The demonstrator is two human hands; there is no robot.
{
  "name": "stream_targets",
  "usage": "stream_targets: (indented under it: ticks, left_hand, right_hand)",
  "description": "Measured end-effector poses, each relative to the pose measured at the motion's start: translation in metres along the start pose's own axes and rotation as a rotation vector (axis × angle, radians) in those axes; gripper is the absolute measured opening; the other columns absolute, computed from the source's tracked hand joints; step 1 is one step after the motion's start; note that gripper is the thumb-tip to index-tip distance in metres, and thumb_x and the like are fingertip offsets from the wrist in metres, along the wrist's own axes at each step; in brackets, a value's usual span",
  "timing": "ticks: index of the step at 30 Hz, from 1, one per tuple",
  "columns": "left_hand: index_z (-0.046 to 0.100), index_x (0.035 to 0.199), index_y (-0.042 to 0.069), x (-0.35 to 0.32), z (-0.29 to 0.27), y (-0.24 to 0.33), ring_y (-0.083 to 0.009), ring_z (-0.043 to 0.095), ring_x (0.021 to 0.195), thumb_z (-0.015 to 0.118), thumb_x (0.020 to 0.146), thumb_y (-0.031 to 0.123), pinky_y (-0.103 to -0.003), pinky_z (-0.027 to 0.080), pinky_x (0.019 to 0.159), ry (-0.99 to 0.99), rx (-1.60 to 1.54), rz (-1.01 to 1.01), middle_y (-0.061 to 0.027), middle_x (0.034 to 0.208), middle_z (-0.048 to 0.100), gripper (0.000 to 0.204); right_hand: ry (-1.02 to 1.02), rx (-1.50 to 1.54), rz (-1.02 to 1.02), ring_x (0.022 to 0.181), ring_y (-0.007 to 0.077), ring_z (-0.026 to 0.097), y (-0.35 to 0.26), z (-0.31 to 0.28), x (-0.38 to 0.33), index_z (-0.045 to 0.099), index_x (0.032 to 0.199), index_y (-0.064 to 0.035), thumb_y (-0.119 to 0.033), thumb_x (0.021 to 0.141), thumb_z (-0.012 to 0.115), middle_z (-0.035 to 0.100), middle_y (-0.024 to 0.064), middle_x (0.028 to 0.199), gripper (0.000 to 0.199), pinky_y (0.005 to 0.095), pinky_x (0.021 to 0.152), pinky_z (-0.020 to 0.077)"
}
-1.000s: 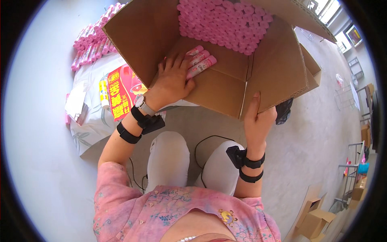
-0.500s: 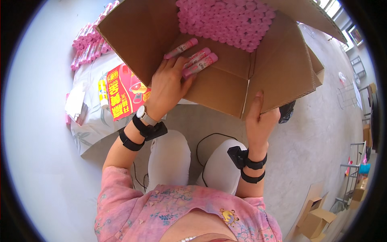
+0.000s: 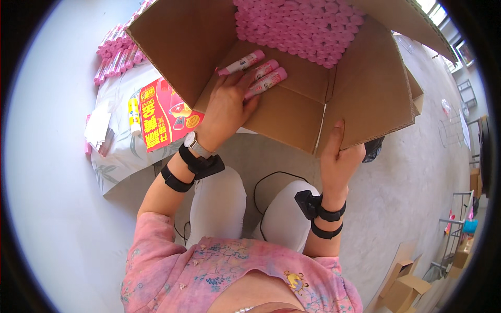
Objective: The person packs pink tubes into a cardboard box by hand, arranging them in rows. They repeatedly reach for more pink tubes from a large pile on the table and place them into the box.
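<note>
A cardboard box stands tilted toward me, its flaps spread. Packed glue sticks fill its far part, their round pink ends facing me. In the near part, three pink-capped glue sticks lie side by side at a slant. My left hand reaches into the box, its fingers closed around the lower ends of these three; part of the grip is hidden behind the sticks. My right hand pinches the near edge of the right flap, thumb on the inner face and fingers out of sight behind it.
Left of the box, a table with a pale patterned cover holds stacked pink glue sticks, a red and yellow package, a yellow tube and white cards. Cables run near my knees. Cardboard boxes and metal racks stand right.
My left hand has shifted slightly to the right with the three glue sticks. The box also sits a little farther right in view. My right hand keeps its hold on the flap.
</note>
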State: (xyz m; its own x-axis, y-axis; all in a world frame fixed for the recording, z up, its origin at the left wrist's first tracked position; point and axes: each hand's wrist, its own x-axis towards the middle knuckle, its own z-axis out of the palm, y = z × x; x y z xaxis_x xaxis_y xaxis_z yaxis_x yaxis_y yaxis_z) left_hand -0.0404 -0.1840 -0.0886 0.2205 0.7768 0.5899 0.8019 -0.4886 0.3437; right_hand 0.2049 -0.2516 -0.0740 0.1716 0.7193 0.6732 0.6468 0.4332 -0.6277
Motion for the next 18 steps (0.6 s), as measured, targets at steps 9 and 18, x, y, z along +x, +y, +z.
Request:
stream_targets:
  ticks: [9, 18]
  left_hand:
    - [0.064, 0.129, 0.000, -0.003, 0.000, -0.008, -0.0446, 0.057, 0.115, 0.069, 0.090, 0.014, -0.052, 0.047, 0.102, 0.026, 0.010, -0.010, -0.0235, 0.115, 0.064, 0.041]
    - [0.068, 0.124, -0.001, 0.007, -0.008, -0.029, -0.0430, 0.064, 0.107, 0.062, 0.091, 0.003, -0.045, 0.052, 0.096, -0.027, -0.069, -0.060, -0.0249, 0.115, 0.066, 0.034]
  right_hand:
    - [-0.007, -0.016, -0.006, 0.079, 0.0413, 0.065, 0.003, -0.001, -0.001, 0.065, 0.104, 0.0036, -0.005, 0.098, 0.059, 0.066, 0.0213, 0.090, 0.011, 0.0438, 0.070, 0.0501]
    - [0.013, 0.008, 0.013, 0.074, 0.0399, 0.064, 0.000, 0.001, -0.001, 0.066, 0.098, 0.0032, -0.004, 0.097, 0.060, 0.066, 0.0201, 0.085, 0.010, 0.0427, 0.068, 0.0497]
